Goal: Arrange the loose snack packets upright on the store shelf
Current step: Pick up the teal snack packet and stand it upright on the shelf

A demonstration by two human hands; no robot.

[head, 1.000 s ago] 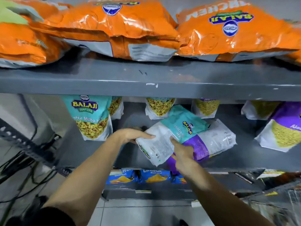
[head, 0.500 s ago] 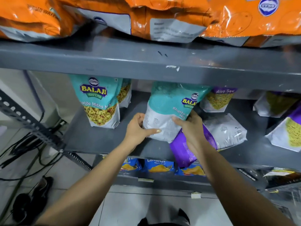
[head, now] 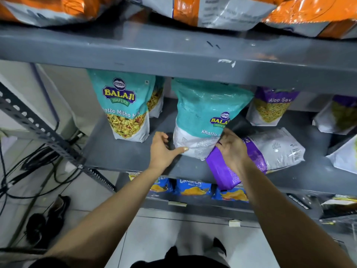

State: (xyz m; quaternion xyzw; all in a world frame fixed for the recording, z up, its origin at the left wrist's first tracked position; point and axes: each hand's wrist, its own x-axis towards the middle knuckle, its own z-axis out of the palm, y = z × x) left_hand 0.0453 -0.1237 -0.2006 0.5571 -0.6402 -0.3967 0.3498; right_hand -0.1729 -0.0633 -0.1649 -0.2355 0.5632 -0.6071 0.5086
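A teal Khatta Mitha packet (head: 204, 113) stands upright on the grey middle shelf (head: 125, 157), its top near the shelf above. My left hand (head: 164, 149) holds its lower left corner, thumb on the front. My right hand (head: 231, 149) grips its lower right edge. Under my right hand a purple and white packet (head: 274, 149) lies flat, its purple end hanging over the shelf's front edge. Another teal packet (head: 123, 109) stands upright to the left.
A purple Aloo Sev packet (head: 270, 109) and others stand at the back right. Big orange bags (head: 212, 10) lie on the upper shelf (head: 173, 53). Blue chip packets (head: 193, 188) fill the shelf below. Cables (head: 29, 171) and shoes (head: 48, 219) are on the floor at left.
The teal packet went from lying tilted on the purple one to standing upright further back on the shelf. Both hands slid down to its bottom corners. The view dropped lower.
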